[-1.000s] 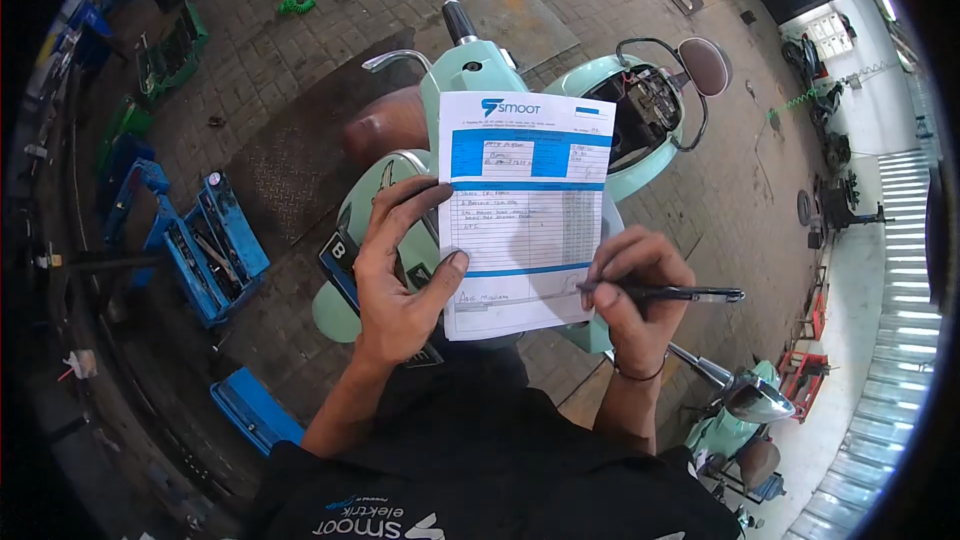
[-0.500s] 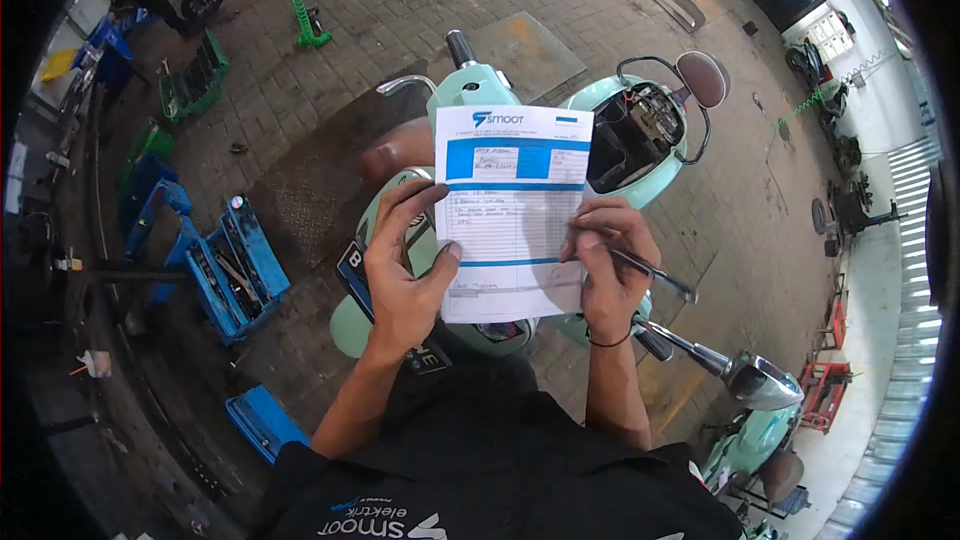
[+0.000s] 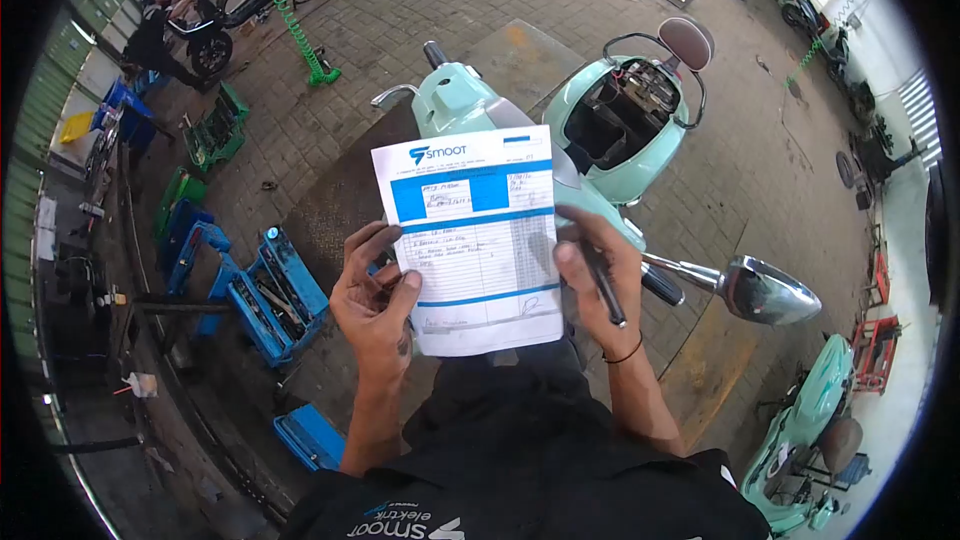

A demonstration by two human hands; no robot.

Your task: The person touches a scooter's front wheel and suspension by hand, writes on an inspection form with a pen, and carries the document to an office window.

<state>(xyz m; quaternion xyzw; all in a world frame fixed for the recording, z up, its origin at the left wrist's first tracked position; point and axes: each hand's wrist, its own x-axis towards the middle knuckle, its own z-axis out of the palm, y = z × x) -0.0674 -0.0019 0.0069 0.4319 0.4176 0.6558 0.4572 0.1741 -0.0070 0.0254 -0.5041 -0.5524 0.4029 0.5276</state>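
Note:
A printed form headed SMOOT [image 3: 470, 290], with blue bands and handwriting, is held up in front of me. My left hand [image 3: 375, 290] pinches its left edge, thumb on the front and fingers behind. At the right edge is my right hand [image 3: 605, 280], with its thumb close against the paper and fingers partly hidden. A slim dark pen [image 3: 603, 285] lies in that hand, its end pointing down. Behind the sheet stands a mint-green scooter [image 3: 460, 100], partly covered by the form, with its storage compartment [image 3: 620, 120] uncovered.
Blue toolboxes [image 3: 275, 300] with tools stand on the left, near green toolboxes [image 3: 215, 130]. A green coiled hose [image 3: 290, 20] hangs at upper left, near a person [image 3: 155, 45] by parked motorbikes. A chrome mirror [image 3: 770, 290] juts out right, above another mint-green scooter [image 3: 810, 410].
The form has shifted left and slightly down and tilted, with both hands following. The pen now points more steeply downward. My view has turned, showing more of the left side.

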